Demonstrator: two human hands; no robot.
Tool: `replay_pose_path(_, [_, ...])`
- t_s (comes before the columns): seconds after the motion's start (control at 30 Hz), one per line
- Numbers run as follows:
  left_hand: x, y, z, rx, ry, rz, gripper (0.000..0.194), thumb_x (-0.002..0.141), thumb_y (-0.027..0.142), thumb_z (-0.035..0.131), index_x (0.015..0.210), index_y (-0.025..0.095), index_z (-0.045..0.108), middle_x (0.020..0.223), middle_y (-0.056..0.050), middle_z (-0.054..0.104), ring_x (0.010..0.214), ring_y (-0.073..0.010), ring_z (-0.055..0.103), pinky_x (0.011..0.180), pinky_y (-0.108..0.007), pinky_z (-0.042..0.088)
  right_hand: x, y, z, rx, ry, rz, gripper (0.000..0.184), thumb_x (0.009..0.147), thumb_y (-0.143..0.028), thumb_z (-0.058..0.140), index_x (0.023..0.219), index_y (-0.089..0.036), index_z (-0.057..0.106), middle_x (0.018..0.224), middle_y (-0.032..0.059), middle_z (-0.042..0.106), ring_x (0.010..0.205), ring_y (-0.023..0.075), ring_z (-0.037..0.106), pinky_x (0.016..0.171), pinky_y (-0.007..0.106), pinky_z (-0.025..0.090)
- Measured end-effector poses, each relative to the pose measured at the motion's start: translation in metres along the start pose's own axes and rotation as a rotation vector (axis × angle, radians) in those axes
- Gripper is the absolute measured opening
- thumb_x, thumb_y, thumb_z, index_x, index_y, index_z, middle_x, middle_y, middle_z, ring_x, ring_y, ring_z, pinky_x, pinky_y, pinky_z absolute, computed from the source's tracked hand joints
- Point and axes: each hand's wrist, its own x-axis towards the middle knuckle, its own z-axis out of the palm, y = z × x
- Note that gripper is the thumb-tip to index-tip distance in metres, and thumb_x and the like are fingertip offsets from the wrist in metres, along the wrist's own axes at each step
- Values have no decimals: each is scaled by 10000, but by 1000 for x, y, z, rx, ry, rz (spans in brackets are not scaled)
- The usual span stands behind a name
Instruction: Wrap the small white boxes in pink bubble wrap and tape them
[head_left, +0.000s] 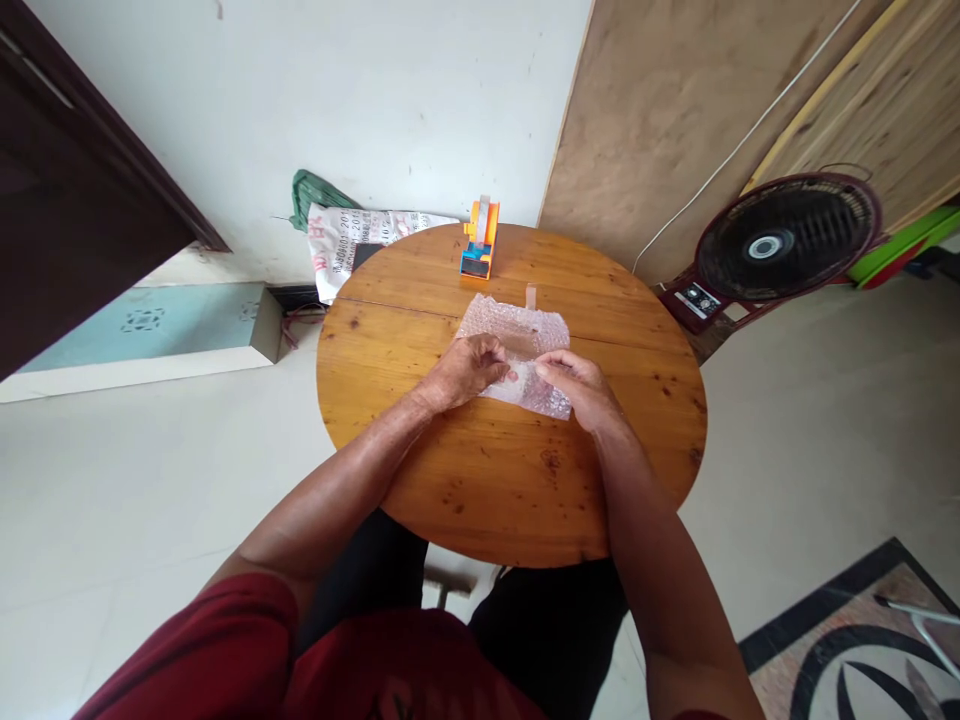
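A sheet of clear bubble wrap (551,403) lies on the round wooden table (420,480), with its near part doubled up between my hands. My left hand (469,370) is closed over its left side, thumb and fingertips pinching the whitish edge. On the right, my right hand (581,385) pinches the same edge between thumb and fingers. Whether a thin piece of tape also lies between the fingertips I cannot tell. A short strip of clear tape (531,296) sticks out at the far edge of the wrap.
An orange and blue tape dispenser (481,240) stands at the table's far side. Behind the table are a printed white sack (330,250) and a green bag (315,195) by the wall. A round black fan (787,240) stands to the right. A pale blue box-like ledge (142,325) is at left.
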Motion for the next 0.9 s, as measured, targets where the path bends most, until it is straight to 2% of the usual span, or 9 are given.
replay_pose_path(0.1, [0,0,1,-25,-13,-1,151,813,274,658,757,143,609,769,-39,722,613,-86,530,574,-202,375,0,1,0,-32,-1,-10,270,675,-460,788,759,-221,694,662,-30,630,612,137,535,603,284,392])
replay_pose_path(0.3, [3,-1,0,-66,6,-26,177,791,283,664,712,131,619,694,-25,662,584,-76,496,546,-196,358,3,4,2,-45,35,-11,259,672,-458,748,696,-216,659,599,-34,594,569,132,500,559,278,370])
replay_pose_path(0.43, [4,-1,0,-83,16,-58,172,766,279,676,703,138,601,658,-7,625,554,-68,459,513,-191,333,2,2,3,-59,49,-19,237,674,-445,721,690,-221,645,589,-33,594,553,136,509,546,280,387])
replay_pose_path(0.57, [4,-1,1,-107,27,-74,177,749,283,684,706,148,578,641,7,590,547,-68,445,504,-189,328,3,4,5,-195,78,-54,199,714,-420,675,722,-222,653,625,-19,618,582,158,553,574,301,437])
replay_pose_path(0.67, [4,-1,2,-122,8,-77,193,735,294,702,715,151,574,661,2,608,557,-70,451,508,-189,328,5,10,7,-329,164,-193,176,732,-381,662,806,-222,679,795,25,707,742,205,647,723,353,516])
replay_pose_path(0.77, [4,0,2,-103,20,-70,189,732,291,707,716,150,583,644,14,589,562,-70,444,523,-190,334,2,11,9,-445,231,-392,199,774,-300,620,943,-231,698,975,59,735,905,234,682,860,390,539])
replay_pose_path(0.9, [5,1,1,-40,22,-36,155,746,264,696,715,147,599,636,24,568,581,-72,448,554,-197,345,-6,2,11,-641,142,-676,265,845,-161,505,954,-252,730,1182,77,704,1116,241,641,1001,412,488])
